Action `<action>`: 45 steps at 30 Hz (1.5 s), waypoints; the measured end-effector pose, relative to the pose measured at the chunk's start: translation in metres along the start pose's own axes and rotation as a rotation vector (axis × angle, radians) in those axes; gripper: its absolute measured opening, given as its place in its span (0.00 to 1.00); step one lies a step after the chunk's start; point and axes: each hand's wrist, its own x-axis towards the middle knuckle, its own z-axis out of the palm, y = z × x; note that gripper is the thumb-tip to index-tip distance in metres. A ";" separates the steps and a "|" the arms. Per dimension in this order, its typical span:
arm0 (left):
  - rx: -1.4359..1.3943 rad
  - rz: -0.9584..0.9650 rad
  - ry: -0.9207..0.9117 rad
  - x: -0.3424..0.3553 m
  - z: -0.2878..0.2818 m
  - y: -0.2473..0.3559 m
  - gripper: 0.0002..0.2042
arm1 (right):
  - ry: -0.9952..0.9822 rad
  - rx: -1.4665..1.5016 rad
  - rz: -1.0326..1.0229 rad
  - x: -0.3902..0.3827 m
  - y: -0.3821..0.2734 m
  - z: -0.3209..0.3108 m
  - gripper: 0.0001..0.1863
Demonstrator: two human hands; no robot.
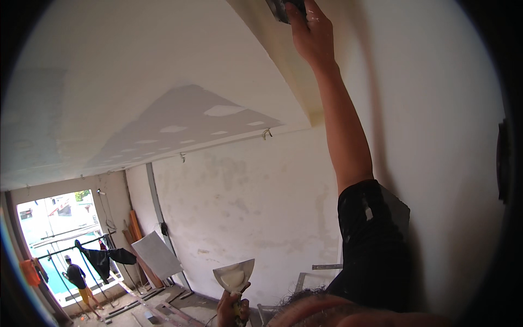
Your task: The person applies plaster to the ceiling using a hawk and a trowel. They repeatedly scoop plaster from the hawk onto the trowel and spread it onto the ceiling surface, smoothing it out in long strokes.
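Note:
My right arm reaches up beside the white wall, and my right hand (316, 35) is closed around a dark, flat scraper (280, 10) high up by the ceiling edge. The upper frame edge cuts the scraper off, so I cannot tell whether its blade touches the surface. Low in the middle, my left hand (233, 310) grips a wide putty knife (248, 267) by its handle, blade upward. A lump of pale putty (233, 280) lies on that blade.
Pale patches dot a grey ceiling panel (180, 114). Wires (266, 133) hang near the far wall. A step ladder (327, 267) stands below my right arm. At lower left, another person (75, 272) stands by a large opening, near hung dark clothing (98, 261), a leaning board (157, 255) and planks.

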 end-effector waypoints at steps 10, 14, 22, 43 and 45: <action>-0.007 0.000 0.015 -0.006 0.003 -0.003 0.38 | 0.069 0.037 -0.193 0.023 0.029 0.030 0.13; -0.013 0.002 0.009 -0.008 0.003 -0.002 0.38 | 0.051 0.034 -0.186 0.026 0.031 0.032 0.14; -0.014 -0.003 -0.008 -0.008 0.004 -0.001 0.38 | 0.039 0.084 -0.164 0.028 0.034 0.035 0.15; -0.039 -0.012 -0.012 -0.011 0.008 0.001 0.37 | 0.001 0.023 -0.131 0.031 0.026 0.040 0.16; -0.046 -0.012 0.001 -0.012 0.009 0.001 0.37 | -0.025 0.023 -0.103 0.031 0.024 0.039 0.16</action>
